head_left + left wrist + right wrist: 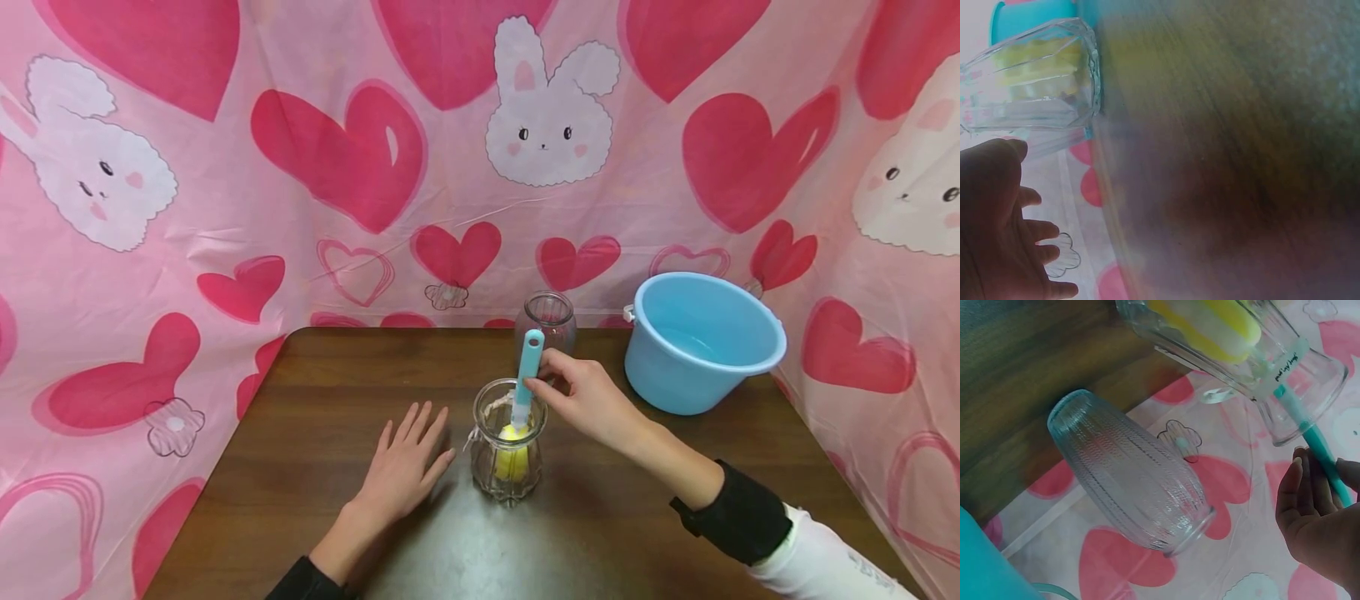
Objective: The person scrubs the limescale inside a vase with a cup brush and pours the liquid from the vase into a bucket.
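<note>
A clear glass jar (486,483) with a string tied at its neck stands on the table. Inside it is the yellow and white sponge head (1210,328) of a bottle brush (529,367), whose teal handle rises out through the mouth. My right hand (581,396) pinches that handle between thumb and fingers just above the rim. To the left of the jar, my left hand (401,471) is spread flat over the tabletop with fingers straight, holding nothing. In the left wrist view its thumb is close to the jar's side.
Behind the brush, a second ribbed glass jar (1129,475) stands near the table's back edge. A light blue bucket (686,379) is at the back right. Pink cloth (465,200) with hearts and rabbits hangs around the brown wooden table (337,383).
</note>
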A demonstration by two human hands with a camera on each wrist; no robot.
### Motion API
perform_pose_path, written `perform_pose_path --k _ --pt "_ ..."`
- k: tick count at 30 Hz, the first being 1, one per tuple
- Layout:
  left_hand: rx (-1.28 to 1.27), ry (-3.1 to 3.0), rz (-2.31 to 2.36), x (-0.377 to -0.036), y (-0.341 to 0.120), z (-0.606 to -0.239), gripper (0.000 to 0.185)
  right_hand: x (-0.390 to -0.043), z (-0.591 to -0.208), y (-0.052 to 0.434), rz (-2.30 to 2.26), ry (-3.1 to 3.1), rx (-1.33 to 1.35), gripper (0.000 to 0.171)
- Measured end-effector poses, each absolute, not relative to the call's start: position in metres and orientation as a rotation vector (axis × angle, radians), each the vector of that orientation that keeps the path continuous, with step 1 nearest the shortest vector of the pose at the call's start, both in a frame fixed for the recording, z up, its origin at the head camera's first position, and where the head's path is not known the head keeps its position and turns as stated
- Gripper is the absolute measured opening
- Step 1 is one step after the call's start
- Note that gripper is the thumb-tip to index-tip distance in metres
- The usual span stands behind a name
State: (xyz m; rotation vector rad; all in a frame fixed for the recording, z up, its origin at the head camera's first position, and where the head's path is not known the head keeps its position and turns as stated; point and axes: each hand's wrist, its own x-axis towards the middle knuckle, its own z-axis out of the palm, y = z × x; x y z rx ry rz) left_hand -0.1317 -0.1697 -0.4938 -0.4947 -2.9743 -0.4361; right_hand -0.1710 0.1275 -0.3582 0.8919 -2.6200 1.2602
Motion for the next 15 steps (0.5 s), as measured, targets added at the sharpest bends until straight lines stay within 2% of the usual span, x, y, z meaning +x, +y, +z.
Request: perform_pose_path --k 15 --pt "-0.494 -2.998 -0.434 -0.1321 -0.1705 -0.4956 0.063 -0.1687 -0.3625 0.1352 1.263 -2.651 0.885 0.017"
